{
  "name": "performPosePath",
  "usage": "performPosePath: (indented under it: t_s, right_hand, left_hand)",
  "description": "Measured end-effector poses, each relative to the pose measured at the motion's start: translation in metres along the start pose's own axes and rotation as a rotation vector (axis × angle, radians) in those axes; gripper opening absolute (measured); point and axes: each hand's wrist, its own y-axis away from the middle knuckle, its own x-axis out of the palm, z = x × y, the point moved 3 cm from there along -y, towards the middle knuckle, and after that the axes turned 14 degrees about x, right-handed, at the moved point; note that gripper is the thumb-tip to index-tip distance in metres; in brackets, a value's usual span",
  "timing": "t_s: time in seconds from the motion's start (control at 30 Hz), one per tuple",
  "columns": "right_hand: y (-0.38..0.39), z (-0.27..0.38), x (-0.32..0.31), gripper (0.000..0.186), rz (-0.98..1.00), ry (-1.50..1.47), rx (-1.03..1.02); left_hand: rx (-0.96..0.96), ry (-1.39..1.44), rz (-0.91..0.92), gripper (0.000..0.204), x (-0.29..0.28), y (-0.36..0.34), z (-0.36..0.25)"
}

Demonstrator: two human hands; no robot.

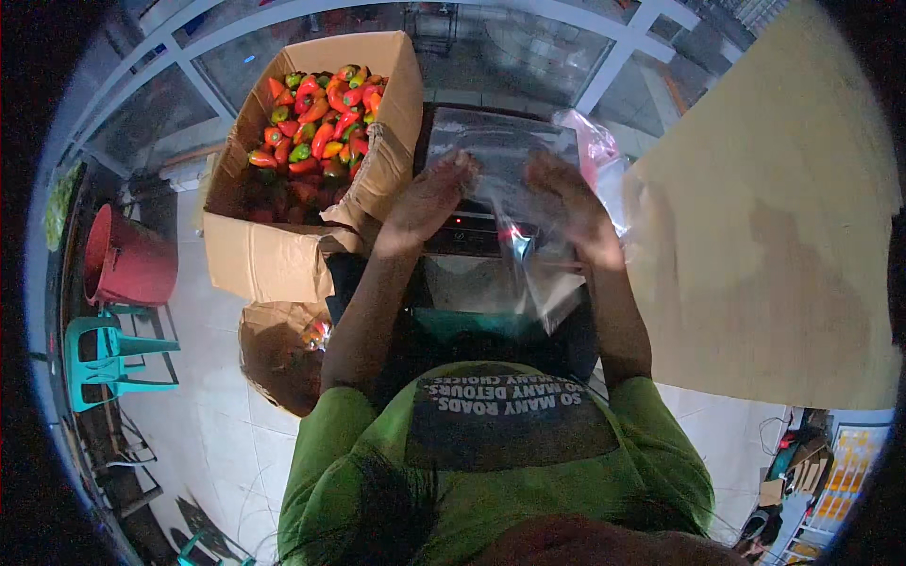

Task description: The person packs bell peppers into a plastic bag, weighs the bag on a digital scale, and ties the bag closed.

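Note:
Between my two hands is a thin clear plastic bag (530, 283), with its lower part hanging down toward my lap. My left hand (439, 193) has its fingers closed at the bag's upper left side. At the upper right side, my right hand (571, 198) has its fingers bent round the plastic, a little smeared by motion. Both hands are above a dark weighing scale (462, 238) with a small red light on its front. More clear plastic (500, 141) lies flat over the scale's top, beyond my fingers.
An open cardboard box (269, 255) of red, orange and green peppers (321, 118) stands left of the scale. Below it sits a smaller carton (274, 349). Pinkish plastic (596, 151) lies right of the scale, beside a tan board (764, 236). Far left are a red bin (132, 259) and teal chair (94, 363).

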Motion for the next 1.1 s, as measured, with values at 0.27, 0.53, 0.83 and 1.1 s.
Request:
performPosePath:
  t_s: [0.27, 0.53, 0.83, 1.1]
  right_hand:
    - [-0.006, 0.002, -0.003, 0.021, 0.224, 0.136, 0.007]
    - [-0.016, 0.001, -0.008, 0.028, 0.703, -0.324, 0.165]
    - [-0.014, -0.005, -0.031, 0.029, 0.296, 0.142, 0.023]
    - [-0.011, -0.029, -0.028, 0.03, 0.612, 0.122, 0.111]
  left_hand:
    - [-0.085, 0.272, -0.306, 0.018, -0.001, 0.001, 0.004]
    - [-0.286, -0.358, 0.2, 0.016, -0.003, 0.006, -0.004]
    - [-0.123, -0.01, -0.181, 0.017, 0.021, 0.004, -0.017]
    - [0.073, -0.158, -0.113, 0.016, 0.044, 0.008, -0.032]
